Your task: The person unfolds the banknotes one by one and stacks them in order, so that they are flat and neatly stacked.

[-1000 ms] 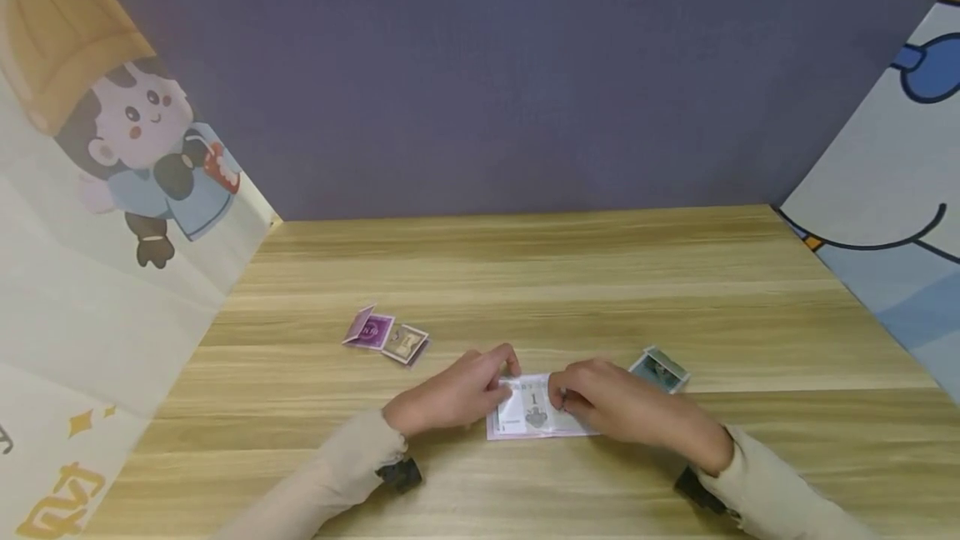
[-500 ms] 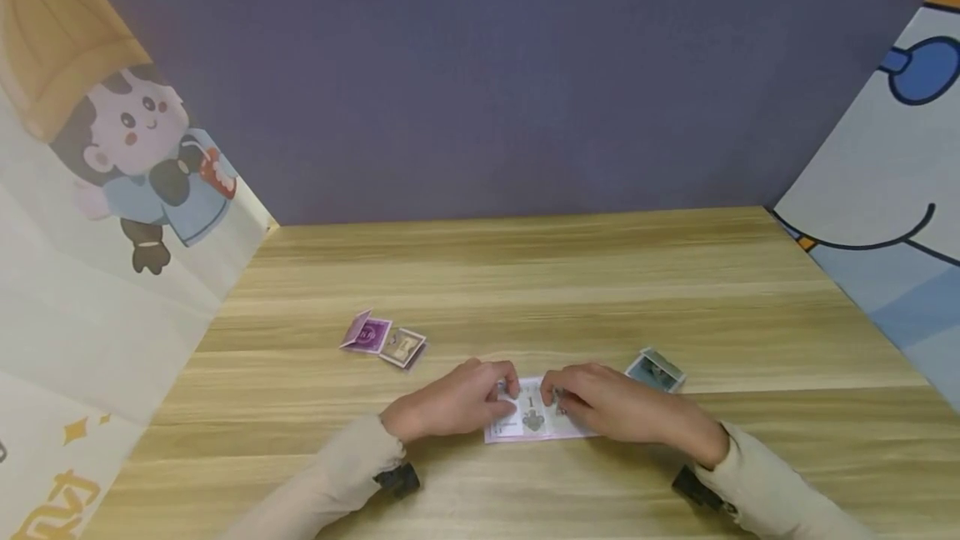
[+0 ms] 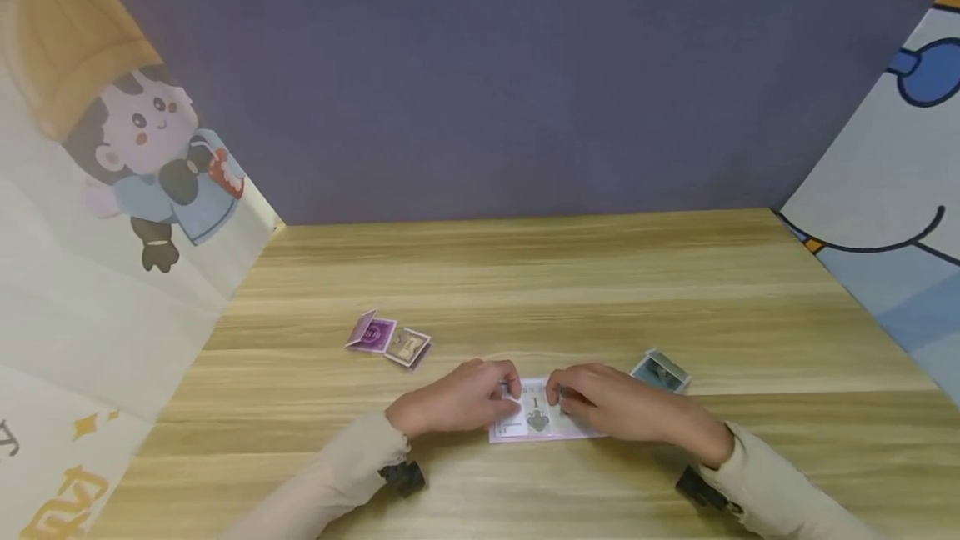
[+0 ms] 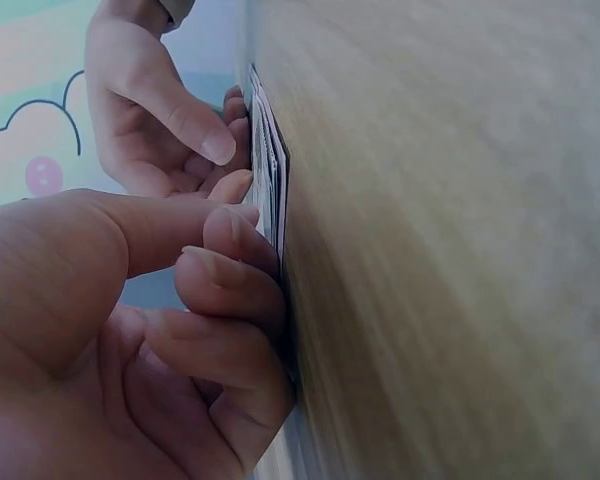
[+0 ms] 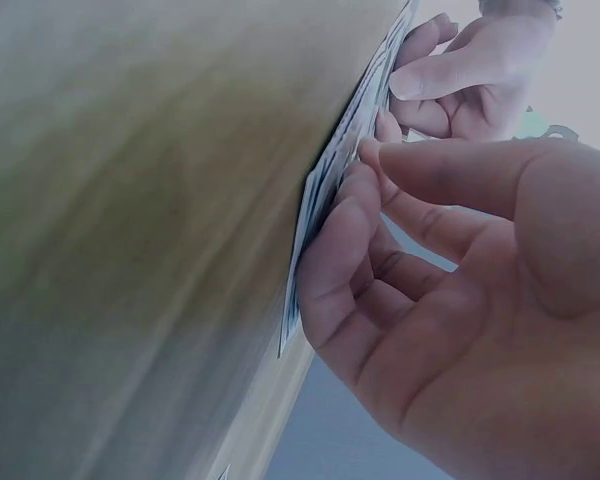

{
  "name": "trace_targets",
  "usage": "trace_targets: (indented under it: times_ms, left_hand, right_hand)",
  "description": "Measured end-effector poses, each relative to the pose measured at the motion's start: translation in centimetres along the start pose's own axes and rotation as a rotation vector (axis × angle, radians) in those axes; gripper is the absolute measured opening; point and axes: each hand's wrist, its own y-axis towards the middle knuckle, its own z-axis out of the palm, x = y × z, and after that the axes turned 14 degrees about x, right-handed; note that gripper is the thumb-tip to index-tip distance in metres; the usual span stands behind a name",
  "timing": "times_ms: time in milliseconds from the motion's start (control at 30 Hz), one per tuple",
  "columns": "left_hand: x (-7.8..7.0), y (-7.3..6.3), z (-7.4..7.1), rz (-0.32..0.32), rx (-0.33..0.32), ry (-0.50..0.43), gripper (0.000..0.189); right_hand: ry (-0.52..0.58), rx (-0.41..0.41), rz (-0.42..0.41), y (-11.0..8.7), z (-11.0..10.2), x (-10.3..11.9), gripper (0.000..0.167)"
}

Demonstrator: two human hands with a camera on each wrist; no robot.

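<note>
A small stack of banknotes (image 3: 537, 421) lies flat on the table, a pale note marked 1 on top and a pinkish edge beneath. My left hand (image 3: 461, 397) rests on its left part, thumb and bent fingertips on the top note. On the right part rests my right hand (image 3: 611, 401), its fingers bent down onto the paper. In the left wrist view the layered edges of the banknotes (image 4: 280, 170) show under the fingertips. The right wrist view shows the bent fingers (image 5: 345, 240) against the edge of the stack. Parts of the notes are hidden under both hands.
Left of the hands lie a folded purple note (image 3: 375, 335) and a folded brown note (image 3: 407, 347) side by side. A folded green note (image 3: 661, 372) lies just beyond my right hand. A dark panel (image 3: 510, 90) rises behind the wooden table (image 3: 525, 265).
My left index finger, raised at the stack's far edge a second ago, has bent down and drawn back onto the top note. The right hand stays almost in place on the stack.
</note>
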Motion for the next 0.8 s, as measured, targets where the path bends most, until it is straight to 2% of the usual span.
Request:
trace_targets:
  times_ms: [200,567,667,800]
  left_hand:
    - [-0.13,-0.29,-0.13,-0.028,-0.002,-0.026,0.014]
    - [-0.09,-0.23,-0.34,-0.019,0.007,-0.041,0.014]
    - [-0.25,-0.25,-0.22,-0.006,0.022,-0.051,0.015]
    - [-0.36,-0.53,-0.41,0.018,0.057,-0.061,0.015]
  right_hand:
    - [-0.030,0.004,-0.012,0.24,-0.06,-0.07,0.014]
    - [-0.039,0.002,-0.004,0.13,-0.16,-0.01,0.014]
    - [-0.015,0.002,-0.018,-0.21,-0.16,-0.04,0.012]
    - [0.074,-0.019,-0.057,-0.53,-0.58,-0.14,0.010]
